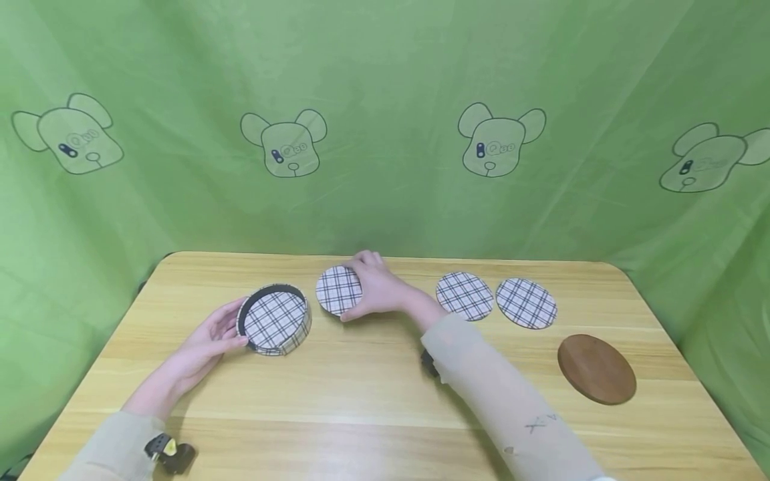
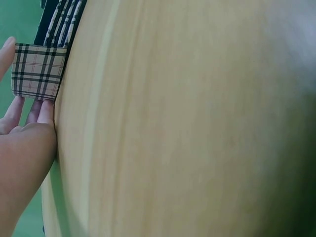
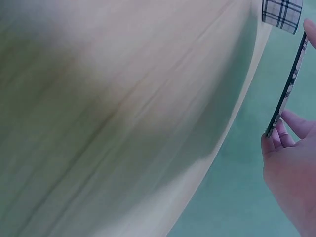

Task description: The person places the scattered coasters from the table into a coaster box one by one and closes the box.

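Note:
On the left of the table, my left hand (image 1: pixel 201 347) grips a round plaid holder (image 1: pixel 299 337) by its left side, thumb near the rim. A plaid disc shows inside, and the left wrist view shows the holder's plaid wall (image 2: pixel 39 71) with the fingers on its side. My right hand (image 1: pixel 379 290) holds a round plaid coaster (image 1: pixel 337 290) across its edges, just right of the holder. Seen nearly edge-on in the right wrist view, the coaster (image 3: pixel 288 89) is thin and clear of the table, pinched between thumb and fingers.
Two more plaid coasters, one (image 1: pixel 464 296) and another (image 1: pixel 526 303), lie side by side at the back right. A brown round board (image 1: pixel 597 369) lies nearer the right edge. Green cloth (image 1: pixel 385 194) hangs behind the wooden table (image 1: pixel 337 414).

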Demonstrator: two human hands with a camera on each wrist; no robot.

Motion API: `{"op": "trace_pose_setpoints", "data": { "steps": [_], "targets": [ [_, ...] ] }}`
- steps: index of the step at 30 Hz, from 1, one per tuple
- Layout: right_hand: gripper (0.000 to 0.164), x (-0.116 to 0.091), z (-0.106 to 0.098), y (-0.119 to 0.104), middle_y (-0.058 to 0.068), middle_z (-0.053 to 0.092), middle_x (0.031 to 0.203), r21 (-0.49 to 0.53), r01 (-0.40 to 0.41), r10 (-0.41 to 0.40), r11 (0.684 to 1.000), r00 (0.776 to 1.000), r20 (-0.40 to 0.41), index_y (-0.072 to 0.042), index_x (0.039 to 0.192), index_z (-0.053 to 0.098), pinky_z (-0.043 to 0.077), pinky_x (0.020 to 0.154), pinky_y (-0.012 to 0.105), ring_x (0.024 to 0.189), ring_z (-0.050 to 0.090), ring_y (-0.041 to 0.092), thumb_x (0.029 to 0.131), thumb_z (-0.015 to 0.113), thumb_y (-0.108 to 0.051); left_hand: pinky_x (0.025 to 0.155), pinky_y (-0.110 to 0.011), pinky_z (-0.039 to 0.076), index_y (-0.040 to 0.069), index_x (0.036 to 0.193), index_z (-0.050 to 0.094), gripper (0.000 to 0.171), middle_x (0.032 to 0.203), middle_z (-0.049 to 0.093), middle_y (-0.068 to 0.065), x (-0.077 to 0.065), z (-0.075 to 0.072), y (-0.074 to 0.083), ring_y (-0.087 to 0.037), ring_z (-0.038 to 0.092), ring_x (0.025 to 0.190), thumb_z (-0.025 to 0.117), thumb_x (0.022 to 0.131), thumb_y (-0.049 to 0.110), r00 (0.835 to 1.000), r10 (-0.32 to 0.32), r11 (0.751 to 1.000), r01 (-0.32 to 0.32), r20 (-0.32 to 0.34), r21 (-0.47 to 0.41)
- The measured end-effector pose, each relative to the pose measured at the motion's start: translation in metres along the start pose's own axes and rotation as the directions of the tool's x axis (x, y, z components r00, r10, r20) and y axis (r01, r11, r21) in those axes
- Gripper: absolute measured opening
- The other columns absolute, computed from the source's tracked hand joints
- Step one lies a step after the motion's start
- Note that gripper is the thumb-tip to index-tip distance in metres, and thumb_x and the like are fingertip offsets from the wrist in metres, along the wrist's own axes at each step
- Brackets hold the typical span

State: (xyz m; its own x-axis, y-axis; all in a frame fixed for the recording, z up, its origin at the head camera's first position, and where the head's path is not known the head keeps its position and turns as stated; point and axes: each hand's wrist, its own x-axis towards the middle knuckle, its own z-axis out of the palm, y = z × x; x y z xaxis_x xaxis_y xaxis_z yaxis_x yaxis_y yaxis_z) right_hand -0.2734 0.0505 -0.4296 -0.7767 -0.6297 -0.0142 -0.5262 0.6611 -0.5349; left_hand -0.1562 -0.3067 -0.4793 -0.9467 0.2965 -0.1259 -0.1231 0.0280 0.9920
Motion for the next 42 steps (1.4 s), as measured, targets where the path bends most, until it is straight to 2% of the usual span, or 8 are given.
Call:
{"op": "trace_pose_setpoints", "data": {
  "steps": [10,25,35,42],
  "targets": [
    [0.114,0.007,0.003,-0.019,0.022,0.037,0.158,0.015,0.035,-0.035,0.999,0.999,0.012,0.000,0.158,0.042,0.043,0.123,0.055,0.144,0.035,0.035,0.068,0.098,-0.040,0.107,-0.004,0.042,-0.003,0.167,0.012,0.088,0.172,0.013,-0.033,0.001,0.000,0.002,0.011,0.051,0.128,0.065,0.096,-0.003,1.000,-0.002,1.000,0.002,-0.005,0.018],
    [0.113,0.023,0.019,-0.048,0.019,0.039,0.155,0.082,0.076,-0.078,0.994,0.997,0.020,-0.001,0.159,0.043,0.043,0.123,0.054,0.144,0.033,0.032,0.068,0.098,-0.040,0.107,-0.003,0.042,-0.003,0.167,0.010,0.089,0.171,0.011,-0.034,0.001,-0.002,0.003,0.013,0.052,0.127,0.065,0.097,-0.002,1.000,-0.010,0.999,0.010,-0.010,0.034],
    [0.114,0.028,0.030,-0.067,0.017,0.039,0.157,0.067,0.099,-0.100,0.993,0.995,0.004,-0.002,0.159,0.042,0.043,0.124,0.053,0.146,0.033,0.031,0.068,0.098,-0.042,0.106,-0.004,0.043,-0.005,0.167,0.009,0.089,0.172,0.010,-0.035,0.001,-0.001,0.002,0.013,0.053,0.126,0.064,0.097,-0.004,1.000,-0.001,1.000,0.001,0.000,0.021],
    [0.113,0.029,0.041,-0.075,0.014,0.040,0.156,0.046,0.114,-0.114,0.992,0.994,-0.005,-0.005,0.160,0.043,0.045,0.122,0.048,0.144,0.033,0.028,0.069,0.098,-0.044,0.108,-0.005,0.044,-0.004,0.167,0.012,0.086,0.171,0.010,-0.035,0.001,0.000,-0.001,0.012,0.054,0.126,0.064,0.097,-0.004,1.000,0.009,1.000,-0.009,-0.002,0.006]
  ]
}}
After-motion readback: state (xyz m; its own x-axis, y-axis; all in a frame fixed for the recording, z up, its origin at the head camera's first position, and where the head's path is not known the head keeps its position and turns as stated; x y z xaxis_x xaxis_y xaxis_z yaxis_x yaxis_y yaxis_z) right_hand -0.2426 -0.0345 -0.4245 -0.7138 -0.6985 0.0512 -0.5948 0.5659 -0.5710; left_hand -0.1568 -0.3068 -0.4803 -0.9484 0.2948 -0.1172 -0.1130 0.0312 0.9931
